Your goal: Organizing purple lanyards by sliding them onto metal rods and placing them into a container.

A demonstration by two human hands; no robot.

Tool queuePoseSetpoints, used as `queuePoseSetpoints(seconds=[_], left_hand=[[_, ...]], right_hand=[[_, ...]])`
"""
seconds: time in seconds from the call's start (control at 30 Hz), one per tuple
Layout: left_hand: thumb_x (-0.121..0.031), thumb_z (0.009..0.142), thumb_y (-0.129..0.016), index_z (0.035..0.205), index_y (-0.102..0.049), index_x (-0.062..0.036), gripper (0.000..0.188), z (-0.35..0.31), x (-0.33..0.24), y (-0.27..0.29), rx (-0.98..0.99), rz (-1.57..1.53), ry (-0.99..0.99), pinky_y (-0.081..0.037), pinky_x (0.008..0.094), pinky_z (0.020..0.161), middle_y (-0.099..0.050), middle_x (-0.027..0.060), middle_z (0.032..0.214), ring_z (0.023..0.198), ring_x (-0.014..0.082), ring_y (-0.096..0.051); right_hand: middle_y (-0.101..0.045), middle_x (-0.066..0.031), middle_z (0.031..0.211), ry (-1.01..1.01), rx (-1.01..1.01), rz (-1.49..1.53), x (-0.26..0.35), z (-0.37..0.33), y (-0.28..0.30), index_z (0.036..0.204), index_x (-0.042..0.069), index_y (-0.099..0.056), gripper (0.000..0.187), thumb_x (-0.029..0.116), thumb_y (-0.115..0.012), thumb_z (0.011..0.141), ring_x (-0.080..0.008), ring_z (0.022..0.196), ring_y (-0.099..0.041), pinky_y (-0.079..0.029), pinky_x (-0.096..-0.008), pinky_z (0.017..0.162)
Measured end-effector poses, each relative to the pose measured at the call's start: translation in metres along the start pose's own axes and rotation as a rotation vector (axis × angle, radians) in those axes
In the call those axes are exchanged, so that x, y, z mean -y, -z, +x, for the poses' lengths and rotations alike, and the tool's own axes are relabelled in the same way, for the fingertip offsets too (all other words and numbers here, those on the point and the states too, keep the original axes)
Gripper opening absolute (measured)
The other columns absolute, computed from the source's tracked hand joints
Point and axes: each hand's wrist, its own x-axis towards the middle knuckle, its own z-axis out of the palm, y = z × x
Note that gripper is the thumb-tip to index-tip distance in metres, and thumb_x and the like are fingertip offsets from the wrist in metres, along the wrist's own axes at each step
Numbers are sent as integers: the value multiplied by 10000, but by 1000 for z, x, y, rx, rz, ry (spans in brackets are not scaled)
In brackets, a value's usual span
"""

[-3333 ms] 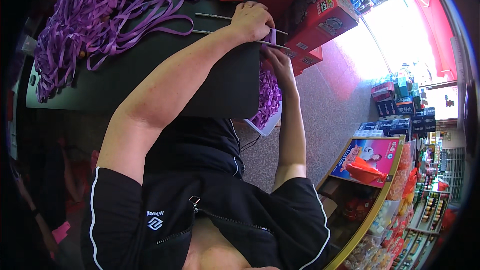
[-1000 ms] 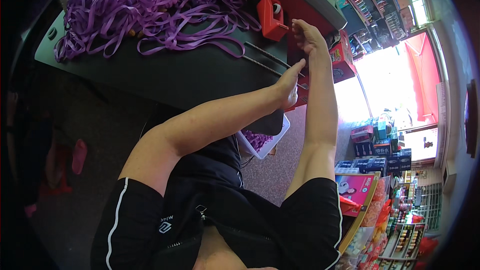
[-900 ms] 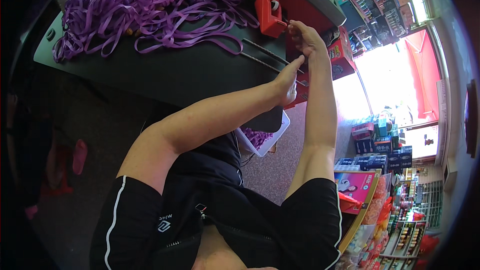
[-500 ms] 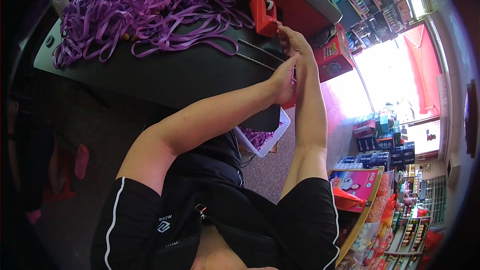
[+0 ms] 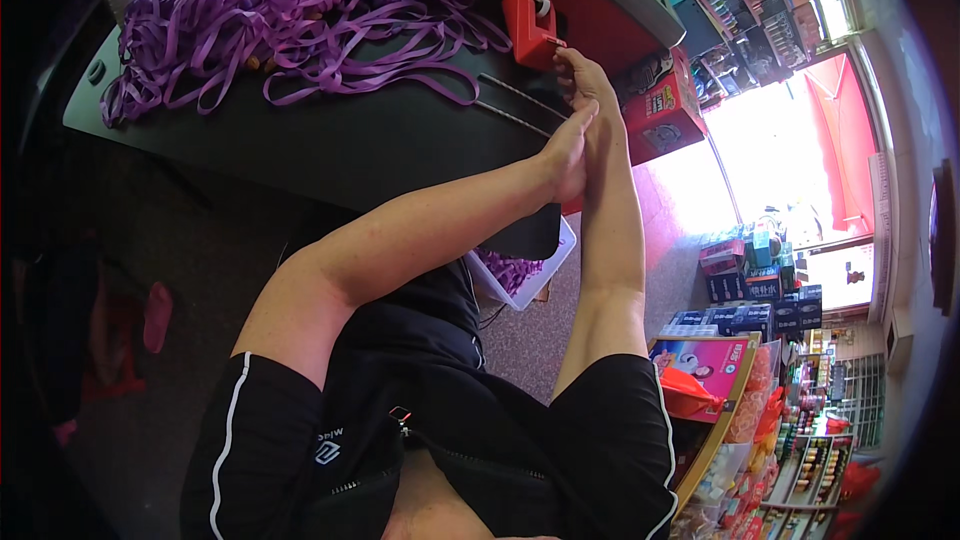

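The red tape dispenser [image 5: 523,25] sits just ahead of the right hand [image 5: 586,82]; two slender rods [image 5: 511,118] extend beside the left hand [image 5: 567,162]. Neither grip's state is discernible.

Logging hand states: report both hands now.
Left hand: by the thin metal rods; grip cannot be told.
Right hand: partly curled at the red tape dispenser; hold cannot be told.

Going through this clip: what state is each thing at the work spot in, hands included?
Ribbons, loose, in a tangled heap on the table.
Rods, side by side, right ends hidden.
Dispenser, upright.
Bin, uncovered where visible, purple ribbon inside, partly under the table.
Left hand, near the rods; grip unclear.
Right hand, curled at the dispenser's front; contact unclear.
Top, unzipped at the neck.
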Motion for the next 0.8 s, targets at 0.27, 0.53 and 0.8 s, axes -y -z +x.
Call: queuePoseSetpoints(seconds=[0.27,0.53,0.8], left_hand=[[-529,927,-407,1340,-340,-146,567,9,3,7,-9,-1,-3,-332,447,1025,-471,72,1288,1180,262,-466],[-474,962,-342,1207,-449,-166,408,1,-1,-2,92,-6,-40,-389,473,962,-541,52,1127,1078,248,-524],[-459,959,-356,1277,-398,-205,409,-23,-6,-35,-107,80,32,-242,492,1040,-443,61,1264,1218,229,-394]], right_hand=[[-565,52,648,51,-45,-116,-6,15,7,764,121,-642,218,330,-590,801,-68,500,-419,-296,-247,470],[-646,-41,712,203,-87,-319,-6,32,9,742,37,-677,293,320,-605,747,-131,606,-533,-409,-272,588],[-667,-93,788,444,-67,-739,1,34,24,808,48,-681,326,350,-587,726,-219,800,-624,-450,-347,745]])
